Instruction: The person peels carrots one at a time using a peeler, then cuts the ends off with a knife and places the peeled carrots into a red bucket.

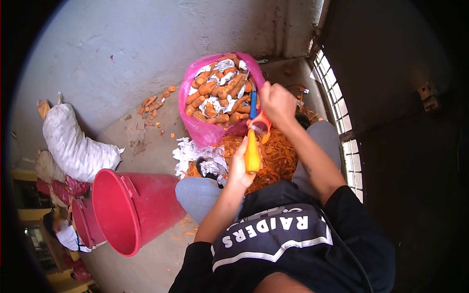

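My left hand [239,168] is closed around a peeled, bright yellow-orange carrot [252,155], its narrow end pointing away from me. Just beyond that end, my right hand [277,101] is closed on an orange-red peeler [261,122]; a strip of peel hangs by its blade. Part of the peeler is hidden by the fingers. Under both hands lies a heap of carrot peelings [276,158] between my knees. An open pink bag [187,90] full of unpeeled carrots [207,88] and crumpled paper stands ahead. A blue-handled knife [253,101] lies on the carrots at its right side.
A large red bucket [159,200] tilts at my left, another red bucket [85,222] behind it. Farther left are a stuffed white sack [78,141] and another person [66,234]. Carrot pieces [151,105] lie by the wall. A dark door [391,97] stands at right.
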Available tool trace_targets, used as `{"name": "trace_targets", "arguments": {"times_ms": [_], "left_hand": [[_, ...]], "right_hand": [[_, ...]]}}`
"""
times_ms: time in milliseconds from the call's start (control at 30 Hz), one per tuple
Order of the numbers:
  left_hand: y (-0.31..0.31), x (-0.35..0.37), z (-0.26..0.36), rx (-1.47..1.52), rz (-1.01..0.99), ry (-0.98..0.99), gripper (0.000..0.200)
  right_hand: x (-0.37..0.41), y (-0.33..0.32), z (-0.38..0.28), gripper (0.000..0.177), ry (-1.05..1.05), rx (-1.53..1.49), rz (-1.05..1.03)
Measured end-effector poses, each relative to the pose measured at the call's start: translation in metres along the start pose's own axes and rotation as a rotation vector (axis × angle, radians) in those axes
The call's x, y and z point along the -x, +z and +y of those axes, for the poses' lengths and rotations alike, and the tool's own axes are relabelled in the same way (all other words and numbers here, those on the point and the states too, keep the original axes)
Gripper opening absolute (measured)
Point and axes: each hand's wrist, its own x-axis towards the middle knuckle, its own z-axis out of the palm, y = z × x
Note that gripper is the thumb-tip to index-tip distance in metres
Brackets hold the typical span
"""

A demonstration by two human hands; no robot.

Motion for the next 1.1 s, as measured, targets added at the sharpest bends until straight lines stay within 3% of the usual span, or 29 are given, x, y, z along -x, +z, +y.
{"name": "trace_targets", "arguments": {"times_ms": [67,200,367,600,700,800,833,933,967,1067,1100], "left_hand": [[0.005,0.005,-0.001,0.01,0.041,-0.014,0.035],[0.005,0.005,-0.002,0.163,-0.01,-0.017,0.032],[0.015,0.012,0.0,0.193,0.004,0.017,0.033],[0.025,0.021,-0.006,0.102,0.035,0.083,0.029],[0.016,0.025,-0.014,0.132,-0.109,0.003,0.03],[0.018,0.027,-0.015,0.093,-0.05,0.028,0.032],[0.013,0.024,-0.012,0.142,-0.108,0.016,0.032],[0.02,0.027,-0.011,0.053,0.015,0.098,0.035],[-0.006,0.017,-0.011,0.188,-0.228,-0.008,0.034],[0.023,0.026,-0.011,0.173,0.01,0.08,0.032],[0.024,0.028,-0.011,0.188,-0.029,0.091,0.03]], "right_hand": [[-0.014,-0.022,-0.006,0.045,0.055,-0.048,0.044],[0.01,-0.043,-0.023,0.045,0.057,-0.153,-0.073],[0.055,-0.055,-0.037,0.041,-0.135,-0.169,-0.239],[0.054,-0.055,-0.035,0.042,-0.177,-0.102,-0.163],[0.03,-0.049,-0.025,0.045,-0.102,-0.018,0.006],[0.018,-0.061,-0.025,0.046,-0.023,-0.118,0.042],[0.021,-0.063,-0.027,0.046,0.003,-0.129,-0.011],[0.044,-0.068,-0.032,0.044,0.049,-0.166,-0.168],[0.053,-0.071,-0.033,0.043,-0.029,-0.163,-0.198],[0.073,-0.076,-0.041,0.042,-0.178,-0.209,-0.229],[0.076,-0.075,-0.043,0.041,-0.213,-0.234,-0.227]]}}
